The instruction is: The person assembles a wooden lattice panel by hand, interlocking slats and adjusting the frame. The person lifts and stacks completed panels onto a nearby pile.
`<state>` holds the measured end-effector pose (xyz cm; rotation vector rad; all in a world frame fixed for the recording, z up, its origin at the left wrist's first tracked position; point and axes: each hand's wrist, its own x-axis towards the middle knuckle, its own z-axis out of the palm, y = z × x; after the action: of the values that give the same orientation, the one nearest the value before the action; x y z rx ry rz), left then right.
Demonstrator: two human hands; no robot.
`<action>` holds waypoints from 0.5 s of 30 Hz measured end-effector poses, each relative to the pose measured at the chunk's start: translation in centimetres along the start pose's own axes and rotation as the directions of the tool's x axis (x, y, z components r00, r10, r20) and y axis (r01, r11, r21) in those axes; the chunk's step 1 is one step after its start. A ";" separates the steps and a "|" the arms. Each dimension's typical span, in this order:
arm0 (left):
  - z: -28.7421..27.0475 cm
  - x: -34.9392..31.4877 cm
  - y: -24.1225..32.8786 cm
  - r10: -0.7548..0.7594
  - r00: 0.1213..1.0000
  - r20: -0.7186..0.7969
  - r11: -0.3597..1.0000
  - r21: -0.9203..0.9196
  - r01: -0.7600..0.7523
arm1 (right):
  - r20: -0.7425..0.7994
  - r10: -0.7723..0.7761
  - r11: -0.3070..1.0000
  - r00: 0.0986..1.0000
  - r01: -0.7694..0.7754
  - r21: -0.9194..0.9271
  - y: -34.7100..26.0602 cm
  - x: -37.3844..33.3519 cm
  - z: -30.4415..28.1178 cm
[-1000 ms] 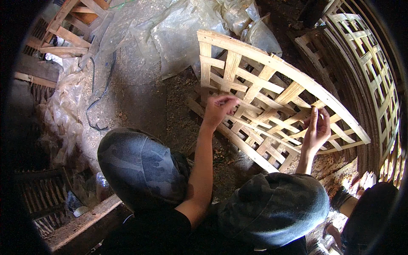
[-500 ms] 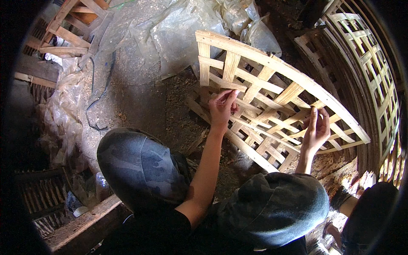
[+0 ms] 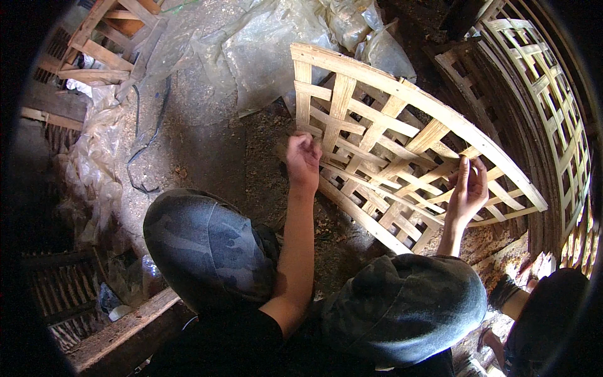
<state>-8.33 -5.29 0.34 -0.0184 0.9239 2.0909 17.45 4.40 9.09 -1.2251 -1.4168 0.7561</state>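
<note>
A pale wooden lattice panel point(image 3: 389, 135) of woven slats stands tilted on the dirt floor before my knees. At its near left edge my left hand point(image 3: 303, 160) has its fingers curled, pinching a slat. My right hand point(image 3: 468, 188) grips a slat on the panel's lower right part, fingers wrapped around the strip. Beneath the panel lies another lattice piece with a long curved rail point(image 3: 361, 217). My two knees in camouflage trousers point(image 3: 207, 245) fill the lower picture.
A stack of finished lattice panels point(image 3: 546, 107) leans at the right. Clear plastic sheeting point(image 3: 264, 44) and a black cable point(image 3: 147, 138) lie on the floor at the back. A wooden frame point(image 3: 100, 50) sits upper left, a plank point(image 3: 119, 327) lower left. Another person's leg point(image 3: 546, 320) is lower right.
My left hand has slid a little left and down along the panel's edge. The panel has tipped slightly. My right hand keeps its hold in the same place.
</note>
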 end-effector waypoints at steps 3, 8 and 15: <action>2.0 -0.5 1.8 -0.006 0.991 -0.136 0.991 -0.131 -0.012 | 0.012 0.001 1.000 1.000 -0.001 -0.002 0.2 -0.1 0.4; -1.8 1.3 1.1 0.040 0.874 0.485 0.885 -0.423 0.194 | 0.001 -0.029 0.999 1.000 0.029 -0.042 0.1 0.1 -0.1; 1.3 -0.1 1.3 0.445 0.895 -0.032 0.683 0.658 -0.317 | 0.014 -0.019 1.000 1.000 0.019 -0.016 0.4 0.0 0.1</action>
<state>-8.73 -5.05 2.14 0.3740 1.8684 2.0446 17.42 4.52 8.70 -1.2194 -1.4470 0.7425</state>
